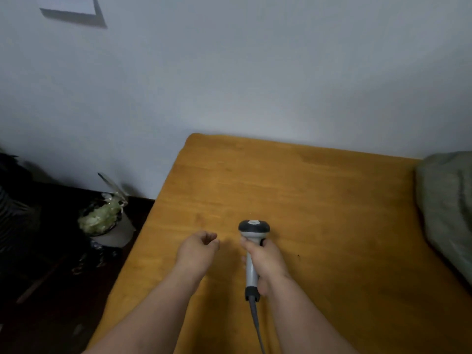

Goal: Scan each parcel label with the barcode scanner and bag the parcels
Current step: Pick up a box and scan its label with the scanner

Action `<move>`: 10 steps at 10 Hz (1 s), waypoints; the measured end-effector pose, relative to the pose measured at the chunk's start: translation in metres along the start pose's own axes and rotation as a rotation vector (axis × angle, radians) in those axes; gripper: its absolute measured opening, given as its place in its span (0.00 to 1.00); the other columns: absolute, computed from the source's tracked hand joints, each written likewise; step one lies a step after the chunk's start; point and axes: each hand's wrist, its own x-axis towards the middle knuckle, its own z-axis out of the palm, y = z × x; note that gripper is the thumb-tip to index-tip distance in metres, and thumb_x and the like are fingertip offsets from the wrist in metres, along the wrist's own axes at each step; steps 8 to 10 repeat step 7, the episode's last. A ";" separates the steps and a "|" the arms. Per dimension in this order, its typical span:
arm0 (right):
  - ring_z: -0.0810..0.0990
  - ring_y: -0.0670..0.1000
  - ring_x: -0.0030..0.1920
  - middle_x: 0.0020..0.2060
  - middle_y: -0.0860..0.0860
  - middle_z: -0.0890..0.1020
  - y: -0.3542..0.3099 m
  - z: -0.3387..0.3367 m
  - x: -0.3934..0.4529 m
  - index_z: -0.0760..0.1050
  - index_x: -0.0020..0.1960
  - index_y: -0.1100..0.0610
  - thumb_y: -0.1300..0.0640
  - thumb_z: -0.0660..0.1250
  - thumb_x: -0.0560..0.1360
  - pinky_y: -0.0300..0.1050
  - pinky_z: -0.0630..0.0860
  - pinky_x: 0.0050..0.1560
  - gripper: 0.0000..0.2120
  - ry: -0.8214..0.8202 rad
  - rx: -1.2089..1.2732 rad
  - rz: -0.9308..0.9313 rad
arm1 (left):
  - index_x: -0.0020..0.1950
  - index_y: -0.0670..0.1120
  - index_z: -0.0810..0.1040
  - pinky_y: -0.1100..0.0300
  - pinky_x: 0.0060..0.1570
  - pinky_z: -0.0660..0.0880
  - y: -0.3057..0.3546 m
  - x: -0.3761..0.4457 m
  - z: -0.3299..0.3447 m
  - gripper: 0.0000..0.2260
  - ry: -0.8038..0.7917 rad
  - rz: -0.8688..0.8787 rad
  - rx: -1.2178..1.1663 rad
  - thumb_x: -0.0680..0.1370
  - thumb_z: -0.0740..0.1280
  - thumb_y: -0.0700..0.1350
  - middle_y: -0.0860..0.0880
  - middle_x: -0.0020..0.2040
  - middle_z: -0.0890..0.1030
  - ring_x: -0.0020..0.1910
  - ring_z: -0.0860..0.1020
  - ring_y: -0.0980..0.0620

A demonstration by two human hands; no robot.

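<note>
- Two forearms enter from the lower edge, both bare; no sleeves in view.
- Left hand (198, 247): no ring, watch or glove visible.
- Right hand (265, 261): likewise bare, wrist unadorned.
- Fingernails too blurred to tell.

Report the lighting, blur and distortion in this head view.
Head view: dim, flat light; left floor area nearly black; overall soft focus, left hand slightly blurred; scanner in right hand readable; wide-angle lens bends the table edges.
</note>
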 end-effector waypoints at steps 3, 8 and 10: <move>0.81 0.53 0.53 0.52 0.51 0.81 0.008 -0.006 0.065 0.74 0.66 0.55 0.48 0.71 0.77 0.57 0.76 0.59 0.20 0.070 -0.054 0.073 | 0.55 0.50 0.80 0.59 0.47 0.72 -0.008 0.045 0.037 0.06 -0.060 -0.039 0.051 0.80 0.66 0.47 0.51 0.51 0.82 0.50 0.78 0.51; 0.78 0.51 0.46 0.49 0.51 0.80 0.014 -0.027 0.081 0.76 0.63 0.55 0.45 0.70 0.78 0.46 0.72 0.39 0.19 0.077 -0.188 0.037 | 0.56 0.49 0.78 0.54 0.56 0.75 0.000 0.053 0.051 0.05 -0.099 -0.038 0.064 0.81 0.66 0.46 0.50 0.52 0.81 0.53 0.78 0.48; 0.78 0.51 0.46 0.49 0.51 0.80 0.014 -0.027 0.081 0.76 0.63 0.55 0.45 0.70 0.78 0.46 0.72 0.39 0.19 0.077 -0.188 0.037 | 0.56 0.49 0.78 0.54 0.56 0.75 0.000 0.053 0.051 0.05 -0.099 -0.038 0.064 0.81 0.66 0.46 0.50 0.52 0.81 0.53 0.78 0.48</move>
